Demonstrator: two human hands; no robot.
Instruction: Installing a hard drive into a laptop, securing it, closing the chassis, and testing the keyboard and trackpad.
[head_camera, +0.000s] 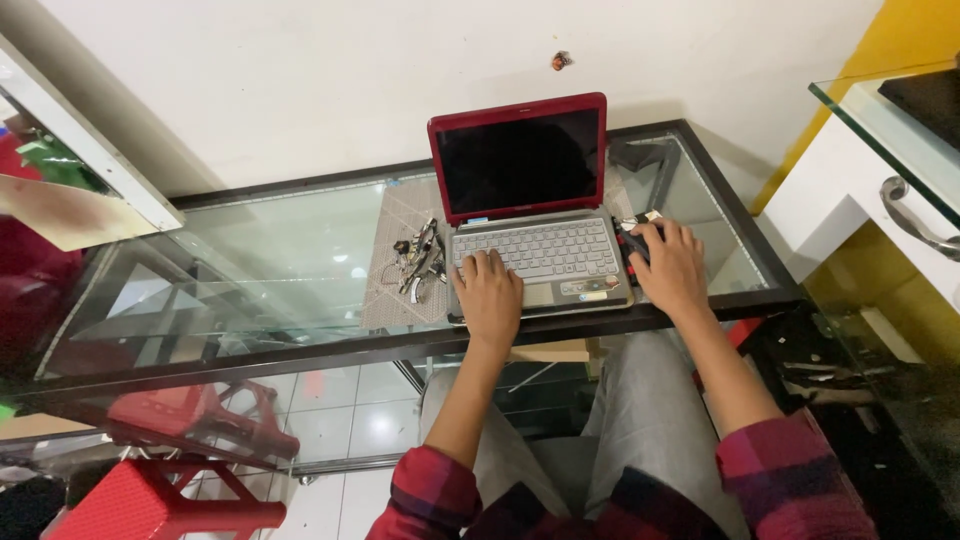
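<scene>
— Where are the hands?
— Left hand (490, 293) rests flat and empty on the red laptop (530, 205), on the glass tabletop (270, 250). Right hand (668, 265) covers a dark object (632, 243), possibly a mouse; its grip is unclear.
— Stickers?
— Small labels (590, 289) on the palm rest.

A glass-topped table (250, 250) with a dark frame stood against a white wall (300, 80); a red stool (150, 500) sat on pale floor tiles (350, 425).
</scene>
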